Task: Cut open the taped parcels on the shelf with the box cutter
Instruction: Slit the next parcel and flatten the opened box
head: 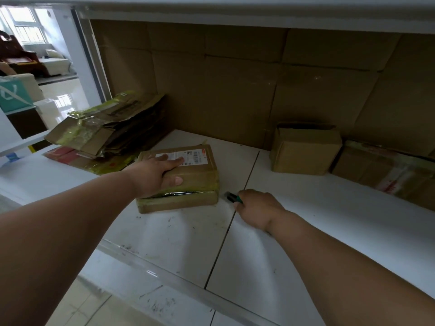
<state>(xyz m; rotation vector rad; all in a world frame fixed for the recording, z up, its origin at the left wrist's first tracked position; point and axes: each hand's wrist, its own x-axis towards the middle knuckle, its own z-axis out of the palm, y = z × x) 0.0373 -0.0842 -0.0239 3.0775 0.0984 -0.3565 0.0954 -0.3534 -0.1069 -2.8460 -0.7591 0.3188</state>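
While the left hand (158, 173) presses flat on the parcel (181, 177) on the shelf (306, 208), the right hand (255, 207) grips the box cutter (231, 197) just right of it, blade pointing left at its taped edge.

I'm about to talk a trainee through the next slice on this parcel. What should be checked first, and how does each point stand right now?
1. Left hand steadying the flat brown taped cardboard parcel: ok, it rests on top.
2. Right hand gripping the green-handled box cutter: ok.
3. Blade extended: cannot tell, blurred.
4. Left thumb clear of the front tape seam: not ok, it hangs over the front edge.
5. Parcel flat on the white shelf: ok.
6. Blade at the seam: not ok, it is beside the parcel's right corner.
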